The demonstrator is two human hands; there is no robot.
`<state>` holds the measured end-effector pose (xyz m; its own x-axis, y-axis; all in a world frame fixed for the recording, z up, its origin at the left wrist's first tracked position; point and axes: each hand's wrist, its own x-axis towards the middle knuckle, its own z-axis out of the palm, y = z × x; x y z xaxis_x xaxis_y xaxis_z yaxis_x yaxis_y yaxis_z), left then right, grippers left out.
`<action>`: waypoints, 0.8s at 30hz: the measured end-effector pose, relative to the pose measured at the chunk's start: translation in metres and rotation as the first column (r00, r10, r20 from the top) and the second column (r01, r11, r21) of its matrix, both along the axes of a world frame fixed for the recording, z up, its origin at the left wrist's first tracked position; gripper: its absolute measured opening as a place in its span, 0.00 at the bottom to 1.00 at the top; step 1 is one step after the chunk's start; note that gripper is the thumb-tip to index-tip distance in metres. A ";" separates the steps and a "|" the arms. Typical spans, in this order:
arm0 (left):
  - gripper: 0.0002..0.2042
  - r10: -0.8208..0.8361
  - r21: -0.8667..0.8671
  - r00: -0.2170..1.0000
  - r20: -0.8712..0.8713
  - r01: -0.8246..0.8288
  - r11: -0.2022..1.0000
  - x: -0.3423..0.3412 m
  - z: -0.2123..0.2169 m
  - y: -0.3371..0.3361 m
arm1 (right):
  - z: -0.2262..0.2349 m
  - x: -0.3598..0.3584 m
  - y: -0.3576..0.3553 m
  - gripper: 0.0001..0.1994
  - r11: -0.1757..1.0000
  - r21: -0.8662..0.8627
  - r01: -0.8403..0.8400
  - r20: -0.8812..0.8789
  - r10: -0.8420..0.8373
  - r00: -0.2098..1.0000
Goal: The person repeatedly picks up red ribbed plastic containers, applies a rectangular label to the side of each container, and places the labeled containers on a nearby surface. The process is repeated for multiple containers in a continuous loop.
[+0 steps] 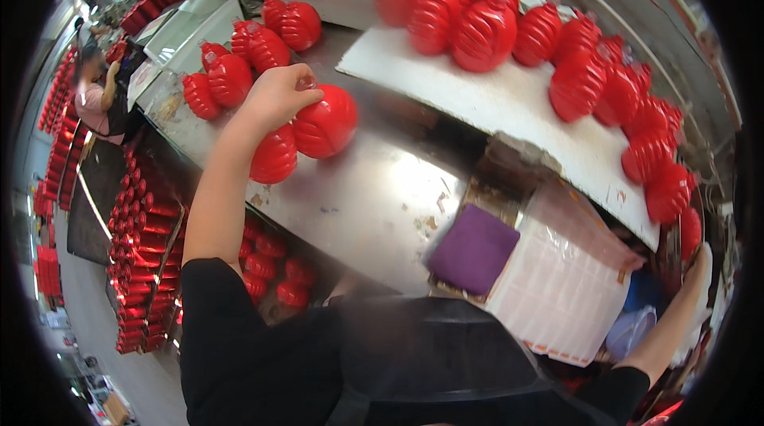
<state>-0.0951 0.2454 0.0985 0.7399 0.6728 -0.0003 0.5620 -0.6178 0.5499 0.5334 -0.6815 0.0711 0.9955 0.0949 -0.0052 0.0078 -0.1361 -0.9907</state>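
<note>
Gripping glossy red bottle (330, 123) by neck, closed around it with left hand (278, 95), at metal table (370, 203). Cannot tell grip of right hand (699, 279), near endmost bottle (690, 232) at far right.

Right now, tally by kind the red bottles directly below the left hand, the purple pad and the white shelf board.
Red bottles below the left hand: 2
Purple pad: 1
White shelf board: 1
Total: 4
</note>
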 end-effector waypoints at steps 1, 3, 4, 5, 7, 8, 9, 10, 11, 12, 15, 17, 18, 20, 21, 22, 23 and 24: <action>0.17 -0.031 -0.001 0.999 -0.007 0.031 1.000 0.002 0.001 -0.015 | 0.008 0.001 -0.002 0.08 0.983 0.070 0.167 -0.131 -0.157 0.979; 0.16 -0.095 0.005 0.996 -0.001 0.095 0.996 0.012 -0.003 -0.043 | 0.022 -0.004 -0.002 0.07 0.903 0.153 0.402 -0.212 -0.367 0.906; 0.15 -0.125 0.011 0.992 0.010 0.125 0.992 0.018 -0.007 -0.056 | 0.026 -0.011 0.002 0.10 0.796 0.203 0.570 -0.074 -0.568 0.820; 0.14 -0.163 0.025 0.986 0.032 0.162 0.986 0.023 -0.010 -0.068 | 0.042 -0.024 0.003 0.14 0.838 0.067 0.541 -0.014 -0.541 0.841; 0.16 -0.201 0.028 0.979 0.018 0.200 0.979 0.036 -0.014 -0.083 | 0.072 -0.060 0.020 0.19 0.921 -0.138 0.363 0.277 -0.316 0.907; 0.16 -0.230 0.034 0.973 0.010 0.230 0.973 0.044 -0.018 -0.089 | 0.090 -0.079 0.037 0.12 0.917 -0.181 0.356 0.349 -0.278 0.895; 0.16 -0.232 0.031 0.971 0.053 0.231 0.973 0.049 -0.021 -0.095 | 0.107 -0.104 0.056 0.11 0.895 -0.269 0.355 0.390 -0.236 0.890; 0.18 -0.259 0.067 0.964 0.057 0.255 0.965 0.052 -0.024 -0.097 | 0.124 -0.130 0.080 0.12 0.835 -0.365 0.412 0.517 -0.186 0.836; 0.18 -0.270 0.057 0.957 0.107 0.265 0.963 0.055 -0.028 -0.099 | 0.141 -0.159 0.106 0.14 0.811 -0.416 0.411 0.532 -0.149 0.833; 0.19 -0.271 0.049 0.951 0.148 0.267 0.963 0.055 -0.034 -0.101 | 0.155 -0.189 0.134 0.15 0.847 -0.393 0.357 0.493 -0.134 0.860; 0.19 -0.139 -0.059 0.951 0.275 0.161 0.985 0.044 -0.046 -0.097 | 0.178 -0.275 0.226 0.13 0.780 -0.602 0.170 0.433 0.140 0.890; 0.18 0.000 -0.170 0.927 0.375 0.069 0.983 0.033 -0.052 -0.094 | 0.173 -0.321 0.283 0.10 0.733 -0.679 0.038 0.402 0.328 0.854; 0.18 0.118 -0.256 0.915 0.385 -0.017 0.967 0.027 -0.054 -0.095 | 0.167 -0.337 0.310 0.09 0.718 -0.692 -0.073 0.352 0.425 0.834; 0.18 -0.183 0.393 0.863 0.470 -0.020 0.919 0.014 -0.053 -0.104 | 0.154 -0.361 0.358 0.07 0.623 -0.682 -0.382 0.173 0.645 0.744; 0.17 -0.277 0.640 0.862 0.424 -0.068 0.766 0.008 -0.049 -0.111 | 0.142 -0.370 0.381 0.08 0.568 -0.714 -0.409 0.149 0.694 0.704; 0.18 -0.350 0.673 0.831 0.432 -0.039 0.739 0.004 -0.046 -0.124 | 0.133 -0.376 0.403 0.08 0.503 -0.704 -0.501 0.110 0.774 0.623; 0.19 -0.395 0.689 0.810 0.433 -0.015 0.724 0.002 -0.046 -0.140 | 0.122 -0.382 0.424 0.08 0.435 -0.742 -0.511 0.050 0.795 0.605; 0.22 -0.447 0.550 0.739 0.504 0.125 0.826 0.005 -0.048 -0.160 | 0.112 -0.386 0.444 0.09 0.363 -0.727 -0.584 0.022 0.861 0.508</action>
